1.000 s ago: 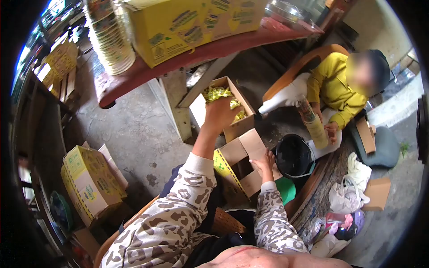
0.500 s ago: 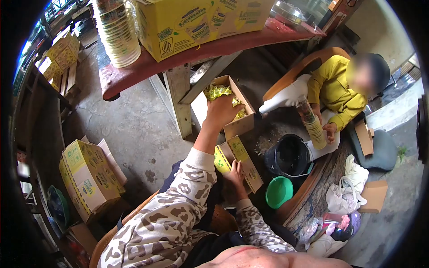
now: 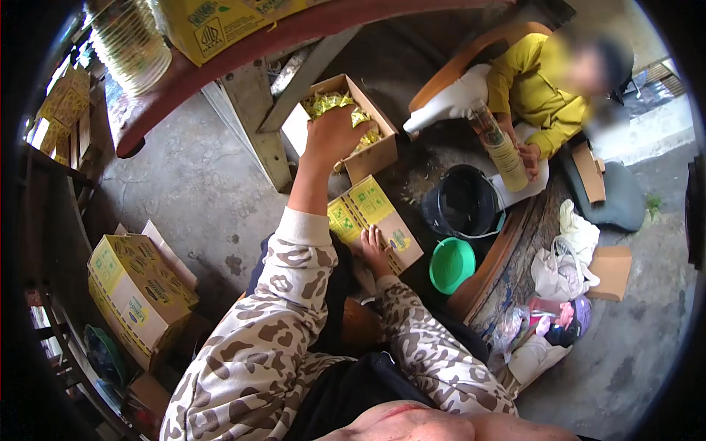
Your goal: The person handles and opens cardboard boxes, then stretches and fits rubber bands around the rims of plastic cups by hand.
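My left hand [image 3: 331, 136] is over an open brown carton [image 3: 379, 121] of shiny yellow packets [image 3: 327, 103]. Its thumb sticks out to the right; its other fingers are hidden, so what they touch cannot be seen. Lower down, a yellow and brown printed carton [image 3: 375, 213] lies in front of my lap with a closed face up. My right hand [image 3: 376, 251] rests on its near side, fingers spread and nothing between them.
A seated person in yellow [image 3: 544, 95] holds a stack of clear cups [image 3: 504, 154]. Near them are a black bucket [image 3: 460, 202] and a green basin [image 3: 451, 265]. Another printed carton [image 3: 140, 294] stands left. A red-edged table [image 3: 220, 70] crosses the top; bags [image 3: 562, 268] lie right.
The near carton has turned from flaps open to a closed face up, and my right hand has moved from its flaps onto its side. My left hand stays over the packets. The view has shifted.
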Motion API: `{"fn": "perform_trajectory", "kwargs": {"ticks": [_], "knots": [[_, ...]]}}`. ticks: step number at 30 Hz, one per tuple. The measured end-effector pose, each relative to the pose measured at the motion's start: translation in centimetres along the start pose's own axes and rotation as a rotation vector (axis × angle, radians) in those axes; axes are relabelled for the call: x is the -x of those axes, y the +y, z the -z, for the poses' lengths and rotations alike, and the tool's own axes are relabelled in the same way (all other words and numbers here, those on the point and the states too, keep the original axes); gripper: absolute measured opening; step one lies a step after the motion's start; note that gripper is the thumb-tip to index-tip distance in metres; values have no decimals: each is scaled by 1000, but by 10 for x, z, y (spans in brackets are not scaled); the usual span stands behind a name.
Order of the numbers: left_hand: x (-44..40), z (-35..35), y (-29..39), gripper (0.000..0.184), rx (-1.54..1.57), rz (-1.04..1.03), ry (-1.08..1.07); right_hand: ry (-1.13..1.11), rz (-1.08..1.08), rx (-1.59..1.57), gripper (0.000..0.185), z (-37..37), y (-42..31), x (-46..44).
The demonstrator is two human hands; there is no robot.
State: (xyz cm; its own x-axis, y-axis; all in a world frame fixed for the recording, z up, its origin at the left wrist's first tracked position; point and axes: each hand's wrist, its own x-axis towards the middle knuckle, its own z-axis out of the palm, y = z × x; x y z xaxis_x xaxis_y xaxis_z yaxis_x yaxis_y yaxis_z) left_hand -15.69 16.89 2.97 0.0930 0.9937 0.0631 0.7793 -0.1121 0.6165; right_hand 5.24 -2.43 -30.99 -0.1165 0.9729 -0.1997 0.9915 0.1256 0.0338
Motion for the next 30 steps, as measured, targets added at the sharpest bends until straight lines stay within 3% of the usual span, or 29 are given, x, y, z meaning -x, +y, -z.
{"fn": "perform_trajectory", "kwargs": {"ticks": [3, 5, 6, 8, 9, 11, 12, 14, 15, 17, 18, 20, 21, 23, 26, 30], "knots": [[1, 2, 2, 62, 32, 32, -37, 40, 38, -98, 55, -2, 13, -10], [-1, 4, 2, 62, 29, 44, -49, 86, -74, -630, 66, 11, 26, -7], [-1, 5, 2, 62, 21, 56, -64, 166, -202, -712, 78, 17, 31, 3], [-1, 4, 1, 62, 26, 55, -55, 344, -502, -517, 87, 11, 41, 30], [-1, 4, 1, 62, 26, 44, -48, 338, -506, -519, 87, 15, 41, 40], [-1, 4, 2, 62, 26, 41, -60, 339, -1101, -435, 93, 26, 41, 57], [0, 3, 2, 62, 26, 35, -43, 338, -1106, -434, 93, 7, 46, 61], [1, 4, 4, 61, 34, 22, -24, 362, -1343, -679, 105, -52, 64, 65], [0, 4, 3, 61, 37, 10, -26, 371, -1352, -680, 105, -51, 66, 70], [-3, 1, 1, 60, 13, 15, -57, 360, -868, -1571, 94, -48, 71, 78], [-6, -3, -2, 52, 22, 29, -56, 373, -875, -1574, 94, -52, 72, 80], [-6, -1, -1, 53, 24, 28, -65, 140, -987, -1857, 74, -70, 73, 76], [-6, 0, 0, 53, 25, 40, -68, 144, -987, -1862, 74, -80, 75, 75], [-8, -5, -3, 53, 17, 42, -57, 179, -840, -1730, 51, -96, 77, 74], [-7, -6, -1, 52, 14, 18, -25, 370, -967, -1758, 46, -71, 60, 73], [-7, -3, 4, 58, -15, 13, -80, 467, -908, -1605, 45, -51, 58, 64]]}}
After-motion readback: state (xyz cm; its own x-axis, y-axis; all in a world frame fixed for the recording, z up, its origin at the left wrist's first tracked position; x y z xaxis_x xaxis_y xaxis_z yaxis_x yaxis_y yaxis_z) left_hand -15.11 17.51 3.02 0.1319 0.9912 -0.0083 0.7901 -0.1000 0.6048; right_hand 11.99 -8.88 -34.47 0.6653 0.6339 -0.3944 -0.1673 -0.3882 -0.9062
